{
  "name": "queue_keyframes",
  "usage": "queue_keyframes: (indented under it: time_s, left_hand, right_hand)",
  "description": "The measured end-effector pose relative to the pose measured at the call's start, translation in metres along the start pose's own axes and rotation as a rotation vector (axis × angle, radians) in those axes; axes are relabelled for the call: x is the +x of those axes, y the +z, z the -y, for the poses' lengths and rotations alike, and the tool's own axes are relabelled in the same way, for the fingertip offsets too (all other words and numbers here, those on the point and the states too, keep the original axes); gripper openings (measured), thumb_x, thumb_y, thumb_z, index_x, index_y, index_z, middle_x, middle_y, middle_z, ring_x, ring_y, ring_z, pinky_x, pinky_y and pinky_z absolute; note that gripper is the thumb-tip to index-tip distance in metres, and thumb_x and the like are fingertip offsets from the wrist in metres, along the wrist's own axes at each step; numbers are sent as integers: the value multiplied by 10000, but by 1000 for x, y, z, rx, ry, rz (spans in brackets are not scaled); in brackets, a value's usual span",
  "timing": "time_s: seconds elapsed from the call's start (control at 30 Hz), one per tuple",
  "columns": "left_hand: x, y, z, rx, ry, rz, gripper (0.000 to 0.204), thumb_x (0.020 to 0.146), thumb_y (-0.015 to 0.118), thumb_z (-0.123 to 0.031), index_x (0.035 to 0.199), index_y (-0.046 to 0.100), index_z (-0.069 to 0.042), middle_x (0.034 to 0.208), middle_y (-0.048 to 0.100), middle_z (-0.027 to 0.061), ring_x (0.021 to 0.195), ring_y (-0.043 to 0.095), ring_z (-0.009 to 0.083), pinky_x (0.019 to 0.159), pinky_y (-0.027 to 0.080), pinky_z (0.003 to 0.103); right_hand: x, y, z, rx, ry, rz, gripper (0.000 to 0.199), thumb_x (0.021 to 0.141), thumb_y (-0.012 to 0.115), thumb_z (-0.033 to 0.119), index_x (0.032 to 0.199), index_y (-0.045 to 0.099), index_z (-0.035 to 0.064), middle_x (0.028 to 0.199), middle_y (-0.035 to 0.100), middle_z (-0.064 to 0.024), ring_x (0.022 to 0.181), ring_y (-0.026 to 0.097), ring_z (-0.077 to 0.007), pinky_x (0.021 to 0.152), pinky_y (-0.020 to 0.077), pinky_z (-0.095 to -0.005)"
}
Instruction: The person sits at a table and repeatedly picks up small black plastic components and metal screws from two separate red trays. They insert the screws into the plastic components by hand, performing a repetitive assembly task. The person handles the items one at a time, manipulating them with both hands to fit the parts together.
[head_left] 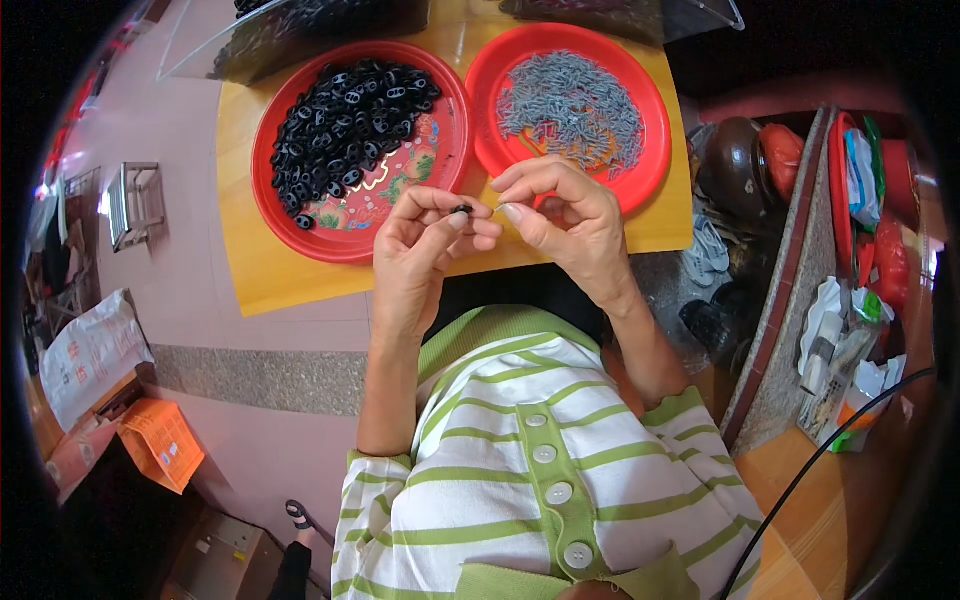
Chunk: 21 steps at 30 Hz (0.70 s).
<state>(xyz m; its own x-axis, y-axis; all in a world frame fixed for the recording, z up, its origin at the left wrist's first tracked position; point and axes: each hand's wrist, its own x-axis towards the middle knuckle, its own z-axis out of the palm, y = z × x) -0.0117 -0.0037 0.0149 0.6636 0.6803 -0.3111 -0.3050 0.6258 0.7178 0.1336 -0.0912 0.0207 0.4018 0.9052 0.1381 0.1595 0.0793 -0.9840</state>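
My left hand [412, 248] is closed, pinching a small black plastic piece [462, 209] between thumb and fingertip. Just beside it, my right hand [578, 228] has thumb and forefinger pressed together on a tiny slender thing, too small to make out, its end toward the black piece. Beyond my left hand stands a red patterned tray [262, 190] with a heap of small black oval pieces [335, 125] that have holes. A plain red tray [655, 150] beyond my right hand holds many small thin grey pieces [575, 105].
Both trays stand on a yellow wooden table [300, 285]. Clear plastic bins [310, 35] with dark contents sit at its far edge. On the right are a brown jar [735, 160], a stone ledge [775, 290] and a black cable [815, 455]. A metal stool [135, 205] stands on the left.
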Motion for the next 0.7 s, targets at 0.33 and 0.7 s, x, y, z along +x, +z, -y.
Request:
queue_keyframes:
  time_s: [0.33, 0.7]
  left_hand:
    - [-9, -17, -4, 76, 16, 52, 179, 883, 567, -57, 1017, 602, 57, 887, 635, 112, 732, 607, 126, 660, 489, 228]
    - [-13, -16, -7, 100, 35, 62, 168, 893, 556, -64, 1007, 606, 50, 863, 635, 98, 715, 600, 122, 642, 481, 229]
  right_hand:
    - [6, 13, 4, 129, 18, 40, 80, 823, 633, 81, 897, 622, 51, 907, 643, -11, 813, 591, -67, 616, 469, -206]
    - [6, 22, -1, 219, 70, 50, 80, 845, 623, 72, 904, 620, 18, 837, 645, -19, 691, 578, -35, 525, 458, -179]
